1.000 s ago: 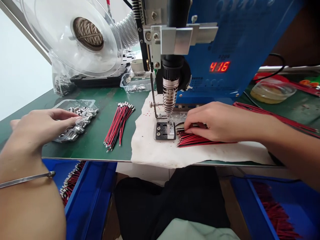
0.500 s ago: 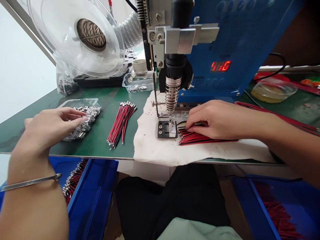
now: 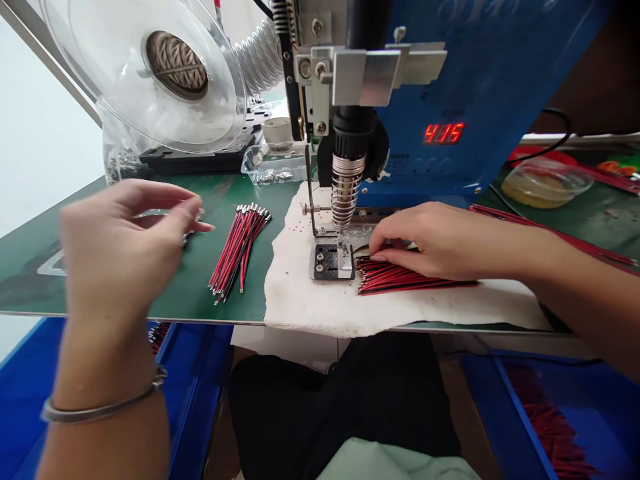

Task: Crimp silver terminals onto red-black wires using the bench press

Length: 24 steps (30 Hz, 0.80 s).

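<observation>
My left hand [image 3: 130,240], blurred by motion, is closed in a pinch above the left side of the table. Whatever sits between its thumb and fingers is too small to make out. Behind it, the clear plastic tray [image 3: 51,265] of metal connectors is mostly hidden. My right hand [image 3: 425,240] is closed, its fingertips pinching the stripped-end side of a bundle of red and black wires [image 3: 395,279]. That bundle lies on a white cloth [image 3: 310,307], just right of the small black fixture [image 3: 327,261] beneath the soldering head [image 3: 346,190].
Wires with metal connectors [image 3: 239,253] lie between my left hand and the cloth. The blue machine [image 3: 425,167] shows a red number. A clear reel [image 3: 125,80] and a small parts box [image 3: 275,167] stand behind. Blue bins [image 3: 200,400] sit below the table edge.
My left hand has lifted away from the connector tray and moved right, its fingers pinched. My right hand stays at the wire bundle with barely any movement.
</observation>
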### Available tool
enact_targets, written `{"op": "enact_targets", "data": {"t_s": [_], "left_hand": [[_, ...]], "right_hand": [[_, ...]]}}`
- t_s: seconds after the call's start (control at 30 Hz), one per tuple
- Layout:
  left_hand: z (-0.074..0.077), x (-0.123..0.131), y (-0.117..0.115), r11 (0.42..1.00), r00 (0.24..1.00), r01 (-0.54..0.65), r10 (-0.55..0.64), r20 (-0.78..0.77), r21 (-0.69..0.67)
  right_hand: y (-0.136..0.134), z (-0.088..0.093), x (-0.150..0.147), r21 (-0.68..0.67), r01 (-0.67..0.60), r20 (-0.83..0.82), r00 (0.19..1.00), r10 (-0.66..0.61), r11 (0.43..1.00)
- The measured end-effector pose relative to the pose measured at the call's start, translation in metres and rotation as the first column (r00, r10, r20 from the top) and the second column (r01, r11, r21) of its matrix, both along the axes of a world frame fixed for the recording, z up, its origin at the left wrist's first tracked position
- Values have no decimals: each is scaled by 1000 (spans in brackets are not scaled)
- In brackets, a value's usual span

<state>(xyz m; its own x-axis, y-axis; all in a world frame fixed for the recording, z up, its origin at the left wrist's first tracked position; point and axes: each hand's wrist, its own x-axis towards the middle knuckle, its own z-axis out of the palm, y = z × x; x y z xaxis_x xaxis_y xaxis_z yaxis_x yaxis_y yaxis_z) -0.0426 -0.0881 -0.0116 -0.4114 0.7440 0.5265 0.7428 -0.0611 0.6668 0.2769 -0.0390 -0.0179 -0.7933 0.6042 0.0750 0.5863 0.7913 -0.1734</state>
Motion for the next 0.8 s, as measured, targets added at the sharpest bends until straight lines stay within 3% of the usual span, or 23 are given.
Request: {"op": "enact_targets", "data": {"t_s": [0.07, 0.17, 0.27, 0.43, 0.57, 0.8], "left_hand": [[-2, 29, -4, 998, 999, 44, -44, 14, 36], [-10, 51, -8, 983, 978, 182, -182, 103, 8], [-20, 60, -9, 965, 949, 263, -258, 182, 0], [-34, 81, -9, 944, 873, 311, -330, 359, 113], [-46, 95, -8, 937, 823, 330, -345, 451, 116], [-53, 94, -9, 906, 731, 418, -381, 566, 69]], "right_hand": [[1, 1, 1, -12, 5, -23, 1000, -5, 1000], [1, 1, 2, -26, -19, -83, 996, 17, 999], [2, 2, 2, -57, -50, -103, 994, 44, 997], [1, 3, 0, -109, -93, -89, 992, 84, 990], [1, 3, 0, -111, -85, -102, 992, 74, 990], [-1, 3, -2, -160, -38, -139, 990, 16, 986]]}}
